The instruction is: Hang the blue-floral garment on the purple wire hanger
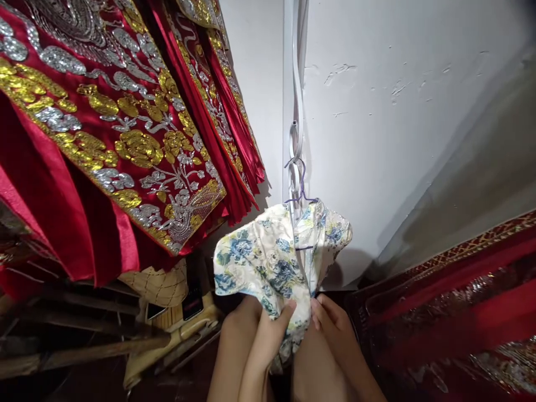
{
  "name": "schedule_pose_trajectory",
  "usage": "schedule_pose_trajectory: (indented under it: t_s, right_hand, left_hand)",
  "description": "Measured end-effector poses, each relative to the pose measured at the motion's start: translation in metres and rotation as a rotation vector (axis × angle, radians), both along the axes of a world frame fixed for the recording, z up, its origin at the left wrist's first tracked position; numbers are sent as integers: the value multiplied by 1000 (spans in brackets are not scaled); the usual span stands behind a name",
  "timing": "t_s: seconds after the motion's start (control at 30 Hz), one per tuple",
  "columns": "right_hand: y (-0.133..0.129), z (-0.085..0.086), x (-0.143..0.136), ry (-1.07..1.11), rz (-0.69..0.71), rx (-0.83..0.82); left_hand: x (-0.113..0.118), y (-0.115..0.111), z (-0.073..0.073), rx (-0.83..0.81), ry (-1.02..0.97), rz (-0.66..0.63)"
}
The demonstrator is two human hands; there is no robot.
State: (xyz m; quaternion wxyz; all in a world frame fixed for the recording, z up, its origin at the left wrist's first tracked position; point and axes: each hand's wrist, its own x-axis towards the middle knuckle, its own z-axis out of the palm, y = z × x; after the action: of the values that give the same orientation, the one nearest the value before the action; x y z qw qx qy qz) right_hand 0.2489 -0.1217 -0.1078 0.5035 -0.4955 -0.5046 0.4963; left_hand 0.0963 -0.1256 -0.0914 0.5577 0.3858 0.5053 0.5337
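Left hand: nearly closed, gripping the lower front of a white, blue-flowered cloth top (thumb uppermost)
Right hand: curled, pinching the top's front edge
Top: on a thin purple hanger, before a white wall

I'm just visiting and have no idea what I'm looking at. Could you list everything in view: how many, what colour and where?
Floral garment: one, white with blue and yellow-green flowers, centre
Hanger: one, purple, inside the garment's neck
Curled strip: one, white, above the hanger
Wall: white, behind
Embroidered panels: several, red with gold and silver, upper left
Red cloth: count unclear, patterned trim, lower right
Crosshatched item: one, cream, below the panels
Dark flat objects: two, on a yellowish wooden piece, lower left
Poles: several, brown, lower left
Legs: two, bare, bottom centre
Left hand: one, gripping the garment
Right hand: one, fingers at the garment's edge
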Motion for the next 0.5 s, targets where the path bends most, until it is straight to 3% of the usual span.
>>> schedule_pose_trajectory:
  t_s: [0.13, 0.23, 0.33, 0.4, 0.5]
  right_hand:
    - [-4, 4, 2, 107, -49, -62]
    - [-8, 9, -3, 243, 46, -175]
    - [-13, 14, -9, 400, 184, -267]
    - [-15, 17, -11, 455, 224, -284]
    - [-16, 19, -11, 422, 162, -278]
  left_hand:
    - [4, -5, 15, -9, 26, -46]
    - [-5, -10, 26, -24, 93, -80]
    - [-14, -10, 21, -37, 107, -12]
    - [-14, -9, 12, -2, 130, 233]
    - [-7, -10, -4, 249, 296, 808]
